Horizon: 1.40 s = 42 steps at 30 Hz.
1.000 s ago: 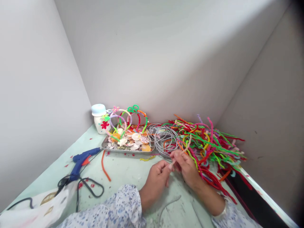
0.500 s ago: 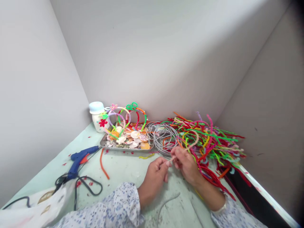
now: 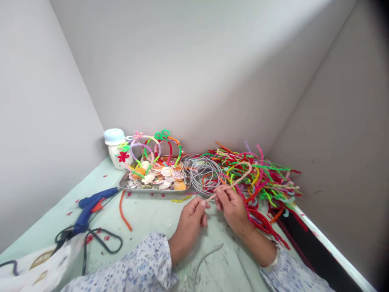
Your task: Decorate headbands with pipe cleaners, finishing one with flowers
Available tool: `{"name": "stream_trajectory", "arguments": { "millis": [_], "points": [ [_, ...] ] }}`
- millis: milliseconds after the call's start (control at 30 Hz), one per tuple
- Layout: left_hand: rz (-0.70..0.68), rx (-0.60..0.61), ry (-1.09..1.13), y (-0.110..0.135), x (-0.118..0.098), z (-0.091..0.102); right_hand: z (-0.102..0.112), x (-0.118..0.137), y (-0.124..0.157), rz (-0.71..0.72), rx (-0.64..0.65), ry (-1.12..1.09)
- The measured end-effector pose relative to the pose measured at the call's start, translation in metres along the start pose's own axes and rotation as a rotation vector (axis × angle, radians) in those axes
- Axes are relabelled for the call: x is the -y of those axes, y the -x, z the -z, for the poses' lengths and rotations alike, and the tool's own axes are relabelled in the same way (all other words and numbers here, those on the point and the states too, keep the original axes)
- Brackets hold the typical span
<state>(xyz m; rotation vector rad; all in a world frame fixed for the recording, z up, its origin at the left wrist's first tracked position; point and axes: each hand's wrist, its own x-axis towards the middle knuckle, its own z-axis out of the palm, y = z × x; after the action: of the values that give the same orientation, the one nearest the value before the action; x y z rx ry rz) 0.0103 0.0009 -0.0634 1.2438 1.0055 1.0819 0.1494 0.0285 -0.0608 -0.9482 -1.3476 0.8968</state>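
In the lower centre, the left hand (image 3: 189, 222) and right hand (image 3: 232, 210) each pinch one thin, fuzzy, peach-coloured pipe cleaner (image 3: 242, 177), its hooked end right of centre.

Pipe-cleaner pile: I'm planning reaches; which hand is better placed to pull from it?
Probably the right hand: it is nearer the pile than the left hand, though both pinch the pale strand.

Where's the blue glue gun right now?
In the head view, the glue gun lies at the left of the table, its tip near the left end of the metal tray, an orange fuzzy stick just to its right.
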Motion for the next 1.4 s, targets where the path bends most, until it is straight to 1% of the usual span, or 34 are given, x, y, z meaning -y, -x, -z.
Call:
{"name": "stream_trajectory", "arguments": {
  "millis": [67,133,233,333,433,533,667,733,833,933,1000,1033,1100,1200,1267,1333,1400],
  "points": [
    [0.001,-0.003,0.005,-0.001,0.001,0.0,0.0,0.0,0.001,0.0,0.013,-0.015],
    [0.006,0.002,0.014,-0.001,0.002,0.001,0.001,-0.003,0.002,-0.006,0.065,-0.021],
    [0.011,0.001,0.012,-0.001,0.005,0.002,0.001,-0.008,0.004,-0.005,0.128,0.036],
    [0.01,-0.016,0.019,-0.002,0.006,0.002,0.001,-0.01,0.005,0.018,0.113,0.083],
    [0.012,-0.034,0.024,-0.002,0.006,0.002,0.0,-0.008,0.005,0.033,0.094,0.072],
    [0.017,-0.032,0.018,-0.002,0.005,0.002,0.001,-0.005,0.005,0.027,0.105,0.062],
    [-0.004,-0.042,0.001,-0.001,0.005,0.002,0.001,-0.004,0.006,0.002,0.206,0.099],
    [-0.003,-0.048,-0.002,-0.001,0.004,0.002,0.0,-0.004,0.006,0.016,0.238,0.146],
    [-0.005,-0.036,0.003,0.0,0.002,0.001,-0.001,-0.004,0.007,0.044,0.2,0.185],
    [-0.016,-0.002,-0.025,0.003,-0.001,0.0,-0.001,-0.004,0.005,0.043,0.121,0.153],
    [-0.028,0.027,-0.114,0.005,-0.003,-0.001,0.0,-0.004,0.004,0.035,0.047,0.121],
    [-0.038,0.044,-0.187,0.007,-0.003,-0.001,0.001,-0.004,0.003,0.029,0.016,0.108],
    [-0.067,0.089,-0.379,0.011,-0.003,-0.002,0.002,-0.003,0.001,0.012,-0.006,0.098],
    [-0.108,0.196,-0.701,0.021,-0.004,-0.003,0.002,-0.004,0.0,-0.01,0.002,0.094],
    [-0.132,0.225,-0.857,0.026,-0.004,-0.004,0.001,-0.006,0.0,-0.022,0.015,0.08],
    [-0.147,0.255,-0.945,0.031,-0.005,-0.004,0.0,-0.007,0.0,-0.031,0.025,0.062],
    [-0.161,0.291,-0.981,0.033,-0.006,-0.005,0.0,-0.009,0.0,-0.04,0.035,0.052]
  ]
}}
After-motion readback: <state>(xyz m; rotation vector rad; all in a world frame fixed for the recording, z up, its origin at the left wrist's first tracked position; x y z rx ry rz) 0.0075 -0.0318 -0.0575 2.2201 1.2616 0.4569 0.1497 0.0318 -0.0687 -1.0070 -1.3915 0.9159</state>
